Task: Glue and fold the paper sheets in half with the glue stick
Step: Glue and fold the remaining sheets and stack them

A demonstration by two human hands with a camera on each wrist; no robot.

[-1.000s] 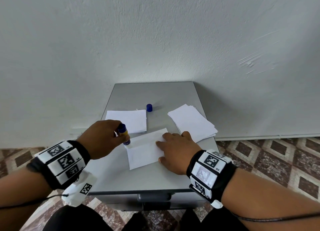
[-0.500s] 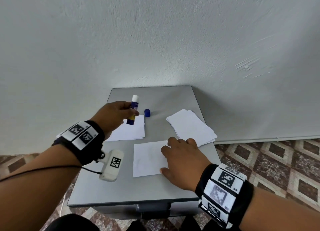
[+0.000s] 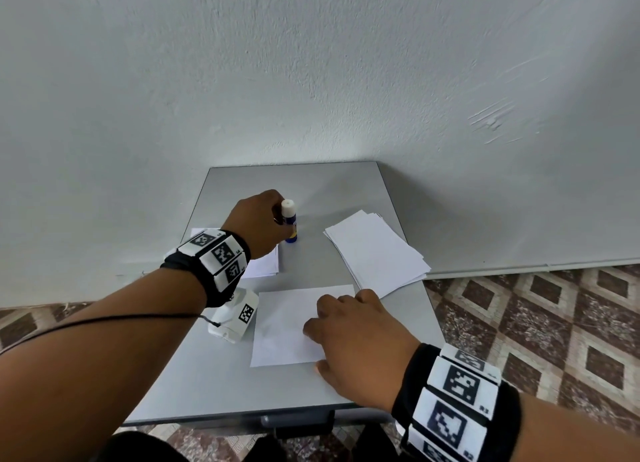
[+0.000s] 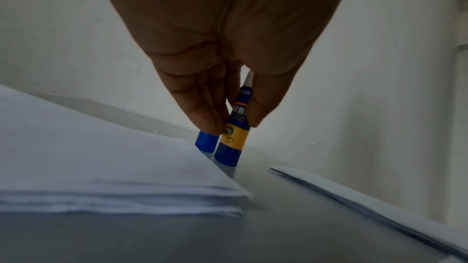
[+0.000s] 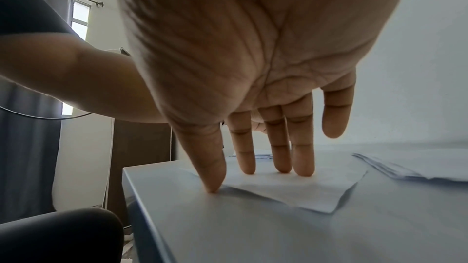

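Observation:
My left hand (image 3: 268, 219) pinches the uncapped blue and yellow glue stick (image 3: 289, 224), upright with its base on the grey table (image 3: 221, 385). In the left wrist view the glue stick (image 4: 234, 137) stands between thumb and fingers, its blue cap (image 4: 206, 141) just behind it. A single white sheet (image 3: 284, 326) lies near the front. My right hand (image 3: 349, 340) rests on its right side with straight fingers (image 5: 278, 147) pressing the sheet (image 5: 303, 189) flat.
A stack of white sheets (image 3: 375, 253) lies fanned at the right edge of the table. Another stack (image 3: 263, 264) sits at the left, partly under my left wrist. The white wall (image 3: 311, 80) is right behind the table. Patterned floor tiles (image 3: 536, 323) lie to the right.
My left hand carried the glue stick from the front sheet to the back of the table and stood it beside the cap. The right hand stayed on the sheet.

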